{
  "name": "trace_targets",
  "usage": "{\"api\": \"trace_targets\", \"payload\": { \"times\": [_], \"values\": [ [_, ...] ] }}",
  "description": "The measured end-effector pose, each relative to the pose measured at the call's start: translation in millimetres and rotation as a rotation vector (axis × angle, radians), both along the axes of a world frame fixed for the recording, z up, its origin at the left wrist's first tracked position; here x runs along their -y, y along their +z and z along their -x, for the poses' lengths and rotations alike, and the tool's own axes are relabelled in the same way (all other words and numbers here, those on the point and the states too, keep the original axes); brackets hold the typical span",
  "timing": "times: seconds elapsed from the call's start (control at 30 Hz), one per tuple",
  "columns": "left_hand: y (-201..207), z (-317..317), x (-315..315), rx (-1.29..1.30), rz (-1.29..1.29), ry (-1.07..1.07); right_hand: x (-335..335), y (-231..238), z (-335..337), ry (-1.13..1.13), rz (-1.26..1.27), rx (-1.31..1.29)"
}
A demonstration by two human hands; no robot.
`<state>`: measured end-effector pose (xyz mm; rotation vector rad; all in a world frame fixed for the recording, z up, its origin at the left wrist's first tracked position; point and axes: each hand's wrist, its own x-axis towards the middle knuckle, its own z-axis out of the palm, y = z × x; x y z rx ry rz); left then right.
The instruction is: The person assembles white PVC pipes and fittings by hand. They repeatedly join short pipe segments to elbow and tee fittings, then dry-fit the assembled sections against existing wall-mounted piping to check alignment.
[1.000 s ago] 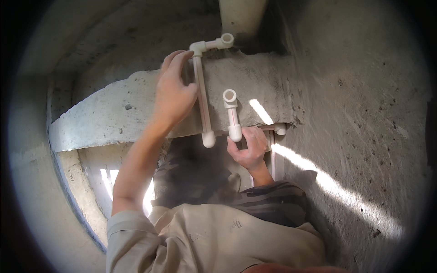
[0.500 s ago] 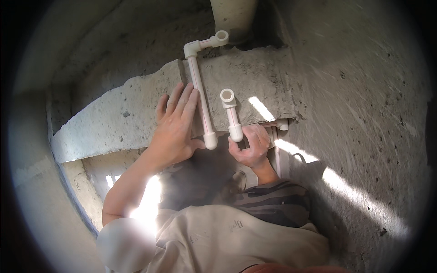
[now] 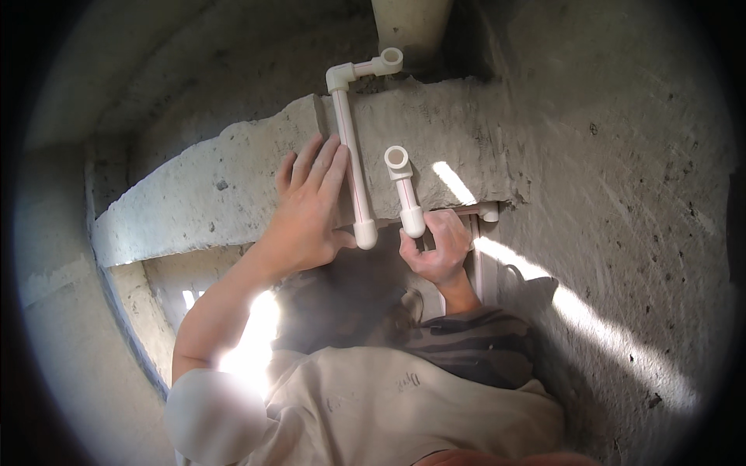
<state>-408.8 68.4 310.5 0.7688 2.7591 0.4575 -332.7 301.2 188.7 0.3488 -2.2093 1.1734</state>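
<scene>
**Two white pipes held against the concrete ledge**

Left hand (image 3: 311,206) lies flat, fingers spread, on the face of the concrete ledge (image 3: 194,206), thumb side touching the long pipe (image 3: 351,159). My read: the open palm pins that pipe upright against the concrete rather than gripping it. The pipe runs up to an elbow (image 3: 339,76) at the ledge's top edge, where a short arm turns right to a second fitting (image 3: 388,60); its lower end carries a coupling (image 3: 364,234) hanging free below the ledge.

Right hand (image 3: 441,248) is closed around the bottom of the short pipe (image 3: 407,203), just beside the long one, not touching it. Short pipe's elbow (image 3: 398,160) opens toward me. Likely held parallel for alignment.

Behind the right hand, a thin pipe (image 3: 475,268) runs down the wall (image 3: 606,194), a fitting (image 3: 489,211) at its top. Sun stripe crosses the wall.
</scene>
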Motion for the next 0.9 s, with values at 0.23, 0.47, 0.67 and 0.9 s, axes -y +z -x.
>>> {"api": "trace_targets", "payload": {
  "times": [0.23, 0.47, 0.67, 0.9],
  "values": [
    [-5.0, -1.1, 2.9, -0.003, -0.005, -0.001, -9.9, 1.0, -3.1, -0.043, -0.036, 0.036],
    [3.1, 0.5, 1.3, 0.032, 0.004, 0.005, -9.8, 3.2, -0.5, -0.052, -0.026, 0.055],
    [9.6, 12.8, -2.6, -0.015, -0.217, 0.1, -10.3, 4.1, -1.5, -0.05, -0.013, 0.073],
    [-14.2, 41.5, -51.4, -0.037, -0.385, 0.124, -9.6, 6.7, -0.1, -0.056, -0.026, 0.056]
  ]
}}
